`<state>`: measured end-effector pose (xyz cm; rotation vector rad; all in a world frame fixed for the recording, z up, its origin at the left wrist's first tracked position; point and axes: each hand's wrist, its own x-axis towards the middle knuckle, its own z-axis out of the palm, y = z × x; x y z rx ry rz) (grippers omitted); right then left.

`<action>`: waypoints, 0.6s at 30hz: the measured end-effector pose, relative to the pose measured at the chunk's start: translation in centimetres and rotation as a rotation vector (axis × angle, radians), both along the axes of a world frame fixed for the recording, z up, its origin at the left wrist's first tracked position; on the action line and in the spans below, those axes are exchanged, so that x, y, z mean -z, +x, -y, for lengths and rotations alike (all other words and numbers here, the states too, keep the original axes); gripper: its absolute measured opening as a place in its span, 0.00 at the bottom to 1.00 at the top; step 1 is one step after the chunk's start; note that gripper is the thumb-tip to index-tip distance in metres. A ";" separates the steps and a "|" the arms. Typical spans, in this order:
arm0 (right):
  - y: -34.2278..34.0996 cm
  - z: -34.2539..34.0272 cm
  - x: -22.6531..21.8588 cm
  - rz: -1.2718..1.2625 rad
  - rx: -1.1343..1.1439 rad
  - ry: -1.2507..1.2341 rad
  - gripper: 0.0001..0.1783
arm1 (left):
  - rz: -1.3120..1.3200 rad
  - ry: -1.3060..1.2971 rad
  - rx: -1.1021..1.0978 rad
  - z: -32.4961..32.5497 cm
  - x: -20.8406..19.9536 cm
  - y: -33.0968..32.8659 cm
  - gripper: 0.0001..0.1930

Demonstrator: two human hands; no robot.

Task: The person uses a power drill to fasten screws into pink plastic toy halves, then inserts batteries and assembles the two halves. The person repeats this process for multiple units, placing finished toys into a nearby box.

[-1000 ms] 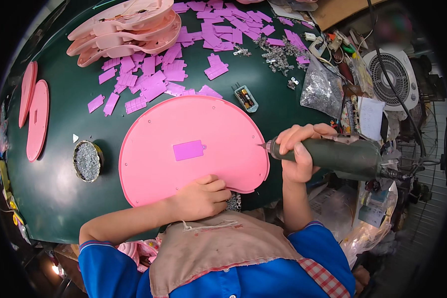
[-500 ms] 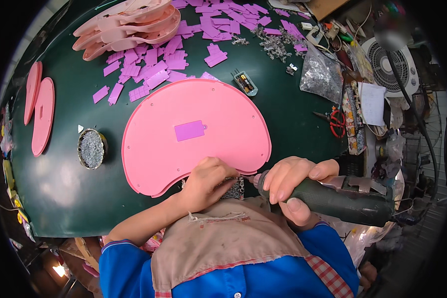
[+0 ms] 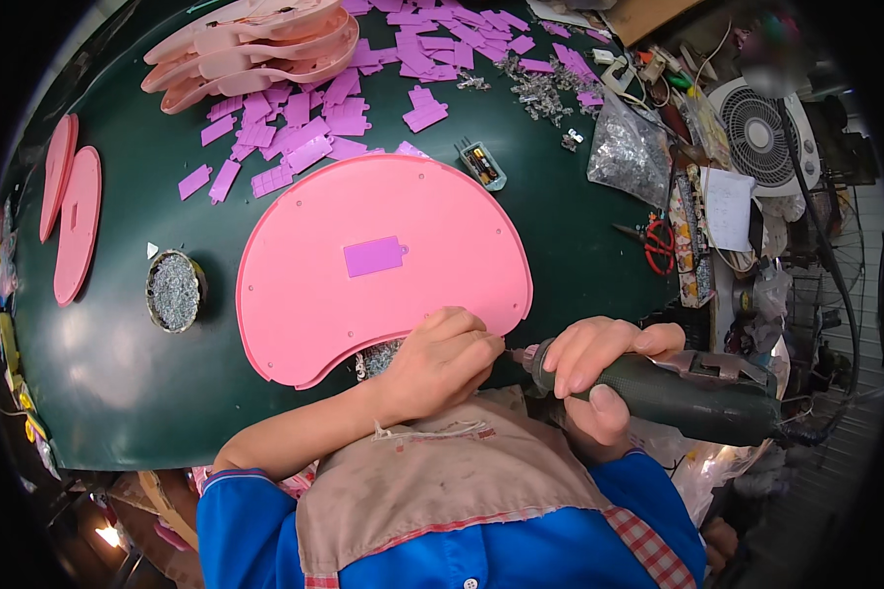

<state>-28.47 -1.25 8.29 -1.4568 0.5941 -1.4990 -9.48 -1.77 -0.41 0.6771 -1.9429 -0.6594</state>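
Observation:
A kidney-shaped pink plastic panel (image 3: 393, 294) lies on the table in front of me, with a purple battery cover (image 3: 374, 256) set in its middle. My right hand (image 3: 604, 373) is wrapped round a dark electric screwdriver (image 3: 683, 398), held level with its bit pointing left. My left hand (image 3: 440, 361) is closed in a pinch at the bit's tip, by the panel's near edge. What its fingers hold is too small to make out. Partly hidden behind that hand is a container of small metal screws (image 3: 377, 357).
A round tub of small screws (image 3: 176, 292) stands at left, near two pink curved pieces (image 3: 79, 226). Farther back are stacked pink shells (image 3: 255, 54) and scattered purple covers (image 3: 309, 147). Red-handled scissors (image 3: 658, 245), a bag of metal parts (image 3: 627, 147) and a fan (image 3: 764, 133) sit at right.
My left hand has moved right, from over the screw container toward the bit's tip. My right hand and the electric screwdriver have shifted slightly to the right.

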 end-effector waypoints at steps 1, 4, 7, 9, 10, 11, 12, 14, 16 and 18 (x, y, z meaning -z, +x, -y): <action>0.0 -0.1 0.0 0.023 0.025 0.011 0.31 | 0.000 0.023 0.023 0.2 -0.1 0.0 0.16; -0.1 -0.1 0.1 -0.007 0.033 -0.006 0.31 | 0.019 0.037 0.059 0.7 -0.2 0.0 0.17; 0.1 0.0 0.2 0.021 0.011 -0.025 0.31 | 0.051 -0.087 0.042 0.8 0.1 0.1 0.15; -0.4 0.5 0.8 -0.048 0.017 -0.074 0.31 | 0.038 -0.204 0.039 1.0 0.3 0.5 0.16; -0.6 0.9 1.0 -0.086 0.015 -0.096 0.31 | 0.030 -0.259 0.010 1.0 0.1 1.1 0.17; -0.9 1.1 1.0 -0.148 0.069 -0.115 0.29 | 0.020 -0.314 -0.014 1.3 -0.3 2.0 0.19; -1.2 1.3 1.3 -0.150 0.094 -0.115 0.29 | 0.011 -0.368 -0.041 1.6 -0.6 3.1 0.20; -1.7 1.8 2.7 -0.145 0.145 -0.116 0.28 | 0.201 -0.281 -0.183 3.3 -0.9 6.6 0.28; -1.7 2.5 5.6 -0.130 0.166 -0.131 0.26 | 0.395 -0.244 -0.542 6.6 -1.3 9.1 0.28; -1.5 2.6 6.5 -0.067 0.237 -0.131 0.24 | 0.663 -0.071 -0.880 8.7 -1.6 10.6 0.31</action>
